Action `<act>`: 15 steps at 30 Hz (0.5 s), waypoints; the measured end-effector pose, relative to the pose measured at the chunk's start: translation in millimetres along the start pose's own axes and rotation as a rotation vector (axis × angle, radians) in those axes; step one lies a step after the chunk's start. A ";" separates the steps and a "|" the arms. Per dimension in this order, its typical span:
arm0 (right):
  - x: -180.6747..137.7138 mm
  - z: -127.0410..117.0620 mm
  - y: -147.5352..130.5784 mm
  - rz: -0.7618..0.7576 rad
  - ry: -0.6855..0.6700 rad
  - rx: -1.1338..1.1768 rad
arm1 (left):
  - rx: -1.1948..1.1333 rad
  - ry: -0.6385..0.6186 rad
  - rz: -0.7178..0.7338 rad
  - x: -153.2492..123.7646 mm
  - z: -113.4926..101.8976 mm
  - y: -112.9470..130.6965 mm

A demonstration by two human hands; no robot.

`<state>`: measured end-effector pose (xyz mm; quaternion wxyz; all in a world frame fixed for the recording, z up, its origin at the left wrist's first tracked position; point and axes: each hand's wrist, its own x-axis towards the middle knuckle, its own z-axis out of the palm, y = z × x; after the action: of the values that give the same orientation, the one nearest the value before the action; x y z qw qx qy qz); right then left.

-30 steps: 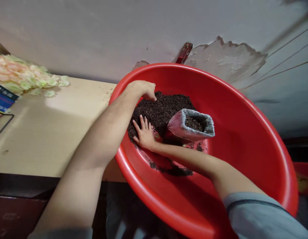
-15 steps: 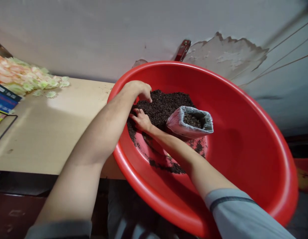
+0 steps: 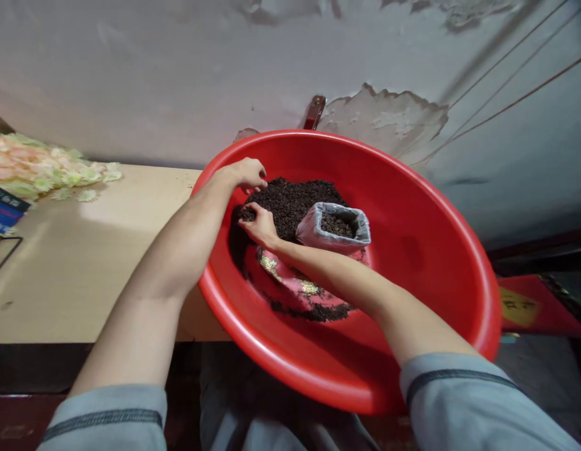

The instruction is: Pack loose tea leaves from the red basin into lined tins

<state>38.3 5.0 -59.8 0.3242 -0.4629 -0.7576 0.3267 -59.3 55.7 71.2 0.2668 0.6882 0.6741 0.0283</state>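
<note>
A large red plastic basin (image 3: 440, 250) holds a heap of dark loose grains (image 3: 290, 200), whose exact kind I cannot make out. My left hand (image 3: 249, 173) hangs over the far left side of the heap, its fingers loosely bent and apart, with nothing visible in them. Just below it, my right hand (image 3: 261, 227) curls around a small clump of the grains at the heap's left edge. Right of that hand stands a clear plastic bag (image 3: 311, 225), upright with its squared mouth open, partly filled with the same grains. The basin's floor shows a pink and gold pattern.
The basin rests partly on a pale wooden table (image 3: 93, 263). Artificial flowers (image 3: 46, 169) and a blue box (image 3: 5, 210) are at the table's left. Behind is a wall (image 3: 177, 81) with peeling paint and thin cords (image 3: 516, 103). A red item (image 3: 539, 304) lies at the right.
My right hand has gone from reaching with spread fingers to curling around a clump of grains. My left hand has shifted slightly left over the heap. The view has tilted up a little.
</note>
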 end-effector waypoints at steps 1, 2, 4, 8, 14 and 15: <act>-3.2 -7.8 -7.1 0.025 0.022 0.109 | -0.004 0.050 0.027 0.3 -1.9 -0.1; -6.3 -17.6 -14.8 0.041 0.041 0.215 | 0.008 0.094 0.050 1.1 -3.4 -0.7; -11.9 -43.2 -30.1 0.058 0.065 0.389 | 0.042 0.138 0.073 3.5 -5.5 -2.7; -22.0 -110.2 -46.1 0.147 0.102 0.568 | 0.051 0.112 0.064 7.7 -6.1 -5.6; -41.4 -189.3 -7.6 0.129 0.319 0.530 | 0.060 0.054 0.020 9.7 -7.9 -5.5; -44.5 -195.9 2.6 0.111 0.359 0.507 | 0.064 0.049 0.017 9.9 -8.4 -5.7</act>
<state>211.2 3.5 42.6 0.5395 -0.4584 -0.5563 0.4352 -66.9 67.5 72.9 0.2281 0.7010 0.6752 0.0259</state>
